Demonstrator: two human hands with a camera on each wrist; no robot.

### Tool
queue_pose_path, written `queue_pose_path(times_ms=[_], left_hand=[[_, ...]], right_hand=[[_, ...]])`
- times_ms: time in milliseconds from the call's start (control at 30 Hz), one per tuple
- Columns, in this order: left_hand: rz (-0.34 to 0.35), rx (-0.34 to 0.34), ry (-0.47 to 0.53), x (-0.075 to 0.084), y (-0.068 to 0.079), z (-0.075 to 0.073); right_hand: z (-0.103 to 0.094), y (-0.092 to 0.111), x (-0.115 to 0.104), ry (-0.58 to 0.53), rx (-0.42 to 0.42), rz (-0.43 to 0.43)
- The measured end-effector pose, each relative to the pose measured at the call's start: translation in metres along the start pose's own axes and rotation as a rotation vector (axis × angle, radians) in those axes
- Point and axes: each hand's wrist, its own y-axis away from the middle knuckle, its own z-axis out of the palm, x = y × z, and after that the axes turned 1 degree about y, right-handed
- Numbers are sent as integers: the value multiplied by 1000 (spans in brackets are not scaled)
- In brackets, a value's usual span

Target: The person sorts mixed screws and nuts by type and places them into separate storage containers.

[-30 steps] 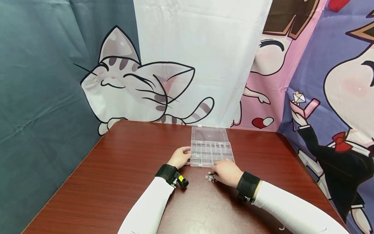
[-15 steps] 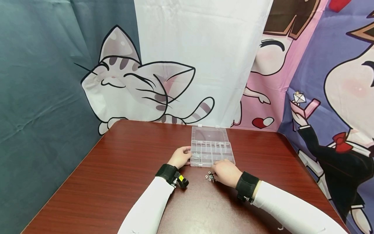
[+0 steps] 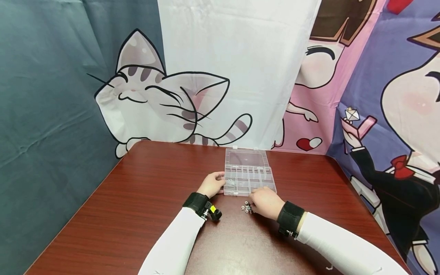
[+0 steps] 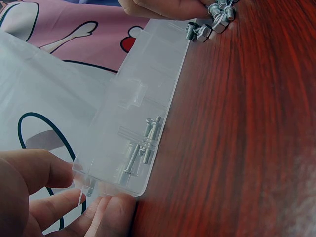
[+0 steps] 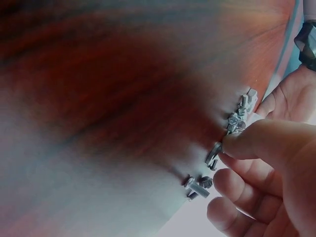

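A clear plastic compartment box (image 3: 241,194) sits on the table with its lid raised at the back. My left hand (image 3: 211,185) grips the box's left end, thumb and fingers around its corner. Several long screws (image 4: 147,136) lie in a compartment near that hand. My right hand (image 3: 266,203) is low at the front right of the box, over a small pile of bolts and nuts (image 3: 247,207). In the right wrist view its thumb and index finger pinch a small metal fastener (image 5: 213,154), whose exact kind is unclear. Another bolt (image 5: 199,188) lies below those fingertips.
The brown wooden table (image 3: 154,183) extends widely around the box. A printed cloth backdrop (image 3: 192,46) hangs close behind the table's back edge. The box's raised lid (image 3: 247,157) reaches nearly to that edge.
My right hand has shifted very slightly at the pile of fasteners. My left hand and the box have stayed in place.
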Motion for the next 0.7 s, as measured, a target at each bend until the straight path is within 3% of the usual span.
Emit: queue_pose_path(times_ms=[333, 700], left_hand=[[10, 2, 9, -1, -1, -1], [6, 8, 3, -2, -1, 0]], right_hand=[[-13, -6, 1, -49, 66, 17], [-26, -31, 18, -58, 89, 83]])
